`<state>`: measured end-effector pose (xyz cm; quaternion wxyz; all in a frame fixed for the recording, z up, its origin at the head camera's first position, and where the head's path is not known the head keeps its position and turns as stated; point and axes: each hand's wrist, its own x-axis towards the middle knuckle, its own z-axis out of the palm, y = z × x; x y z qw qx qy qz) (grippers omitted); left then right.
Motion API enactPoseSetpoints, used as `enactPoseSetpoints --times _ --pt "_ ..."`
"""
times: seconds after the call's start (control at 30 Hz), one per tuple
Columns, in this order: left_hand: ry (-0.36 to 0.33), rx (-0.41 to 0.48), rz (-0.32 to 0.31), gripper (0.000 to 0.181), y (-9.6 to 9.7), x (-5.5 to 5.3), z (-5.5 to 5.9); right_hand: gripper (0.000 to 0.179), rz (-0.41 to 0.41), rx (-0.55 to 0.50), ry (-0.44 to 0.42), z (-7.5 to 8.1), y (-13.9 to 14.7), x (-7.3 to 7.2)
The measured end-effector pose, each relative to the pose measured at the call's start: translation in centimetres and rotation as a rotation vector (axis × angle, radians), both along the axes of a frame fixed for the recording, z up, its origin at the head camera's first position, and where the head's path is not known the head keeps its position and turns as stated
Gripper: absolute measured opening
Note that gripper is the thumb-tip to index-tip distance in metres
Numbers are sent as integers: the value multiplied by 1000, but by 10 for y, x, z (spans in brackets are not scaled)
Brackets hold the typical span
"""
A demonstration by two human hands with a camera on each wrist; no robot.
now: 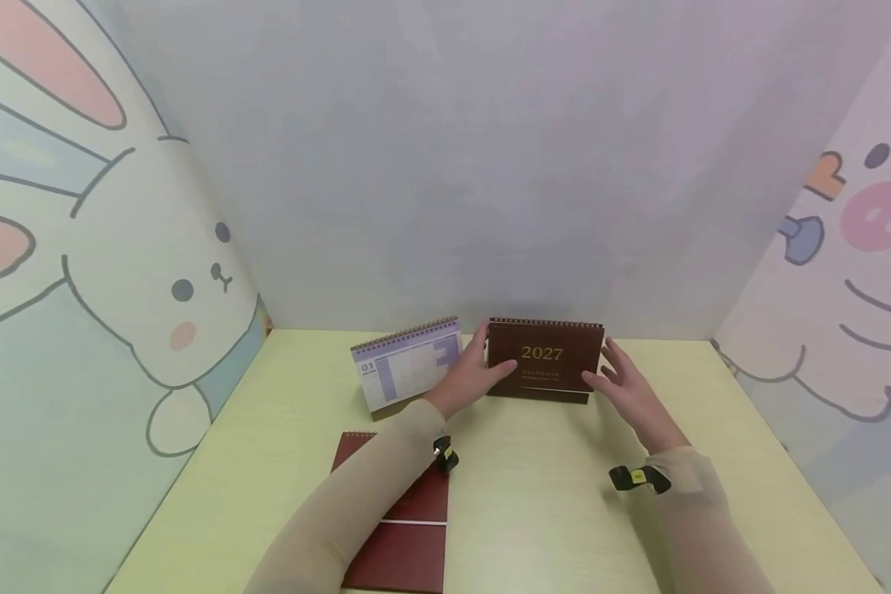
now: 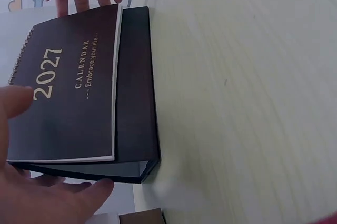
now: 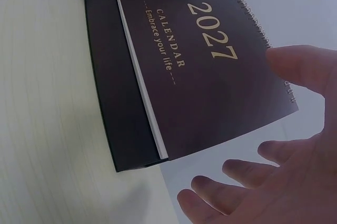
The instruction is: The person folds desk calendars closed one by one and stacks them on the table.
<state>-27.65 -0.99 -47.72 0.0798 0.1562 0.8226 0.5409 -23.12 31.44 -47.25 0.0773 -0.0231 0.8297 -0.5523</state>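
Note:
A dark brown desk calendar [image 1: 545, 351] with gold "2027" lettering stands upright at the back of the table, its spiral binding along the top. My left hand [image 1: 471, 375] is at its left side, the thumb in front of the cover and the fingers along the side edge. In the left wrist view those fingers [image 2: 95, 195] look fairly straight; whether the thumb touches the cover is unclear. On the other side, my right hand [image 1: 631, 392] is spread beside the right edge. Its thumb [image 3: 297, 66] lies over the cover's edge, while the other fingers stand apart from the calendar.
A white and purple desk calendar [image 1: 408, 363] stands tilted just left of the brown one. Nearer, a dark red spiral-bound calendar [image 1: 401, 557] lies flat on the pale table [image 1: 549, 511], partly covered by my left arm. A grey wall [image 1: 445, 165] rises behind.

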Motion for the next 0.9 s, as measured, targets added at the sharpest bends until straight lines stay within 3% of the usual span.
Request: enactPoseSetpoints --times 0.3,0.53,0.77,0.9 --pt "7 -31 80 89 8 -7 -3 108 9 10 -26 1 0 -1" --pt "26 -32 82 75 9 -8 -4 107 13 4 -31 -1 -1 -2" --pt "-2 -52 95 81 11 -8 -1 106 15 4 -33 -1 -1 -2" --pt "19 -49 95 69 12 -8 0 106 14 12 -40 -1 -1 -3"
